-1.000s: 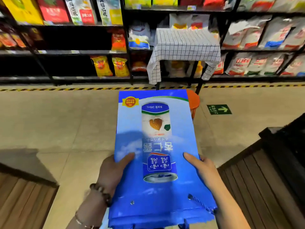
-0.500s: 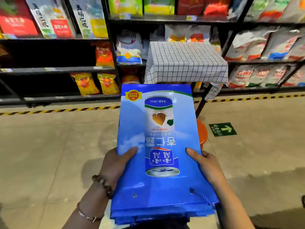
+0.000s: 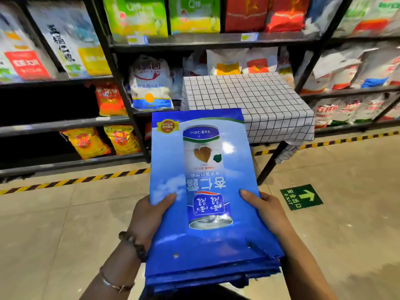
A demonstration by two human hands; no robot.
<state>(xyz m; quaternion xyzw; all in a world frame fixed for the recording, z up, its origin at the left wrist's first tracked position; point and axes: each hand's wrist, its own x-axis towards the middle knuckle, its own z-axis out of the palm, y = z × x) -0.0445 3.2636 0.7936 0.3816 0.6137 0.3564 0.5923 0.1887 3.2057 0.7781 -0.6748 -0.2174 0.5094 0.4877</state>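
Left hand (image 3: 149, 215): being clamped on the left edge of the blue bag stack (image 3: 168, 237), thumb being laid on top | Right hand (image 3: 267, 211): being clamped on the right edge, thumb on top | Forearms: being stretched forward.

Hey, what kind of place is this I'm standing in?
Most likely a grocery shop or supermarket aisle: black metal shelves loaded with big printed sacks, price labels on a shelf edge, and a green exit sticker on the tiled floor. The left hand and right hand hold a stack of blue bags.

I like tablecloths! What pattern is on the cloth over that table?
The cloth is white with a thin dark grid, clearest in the head view.
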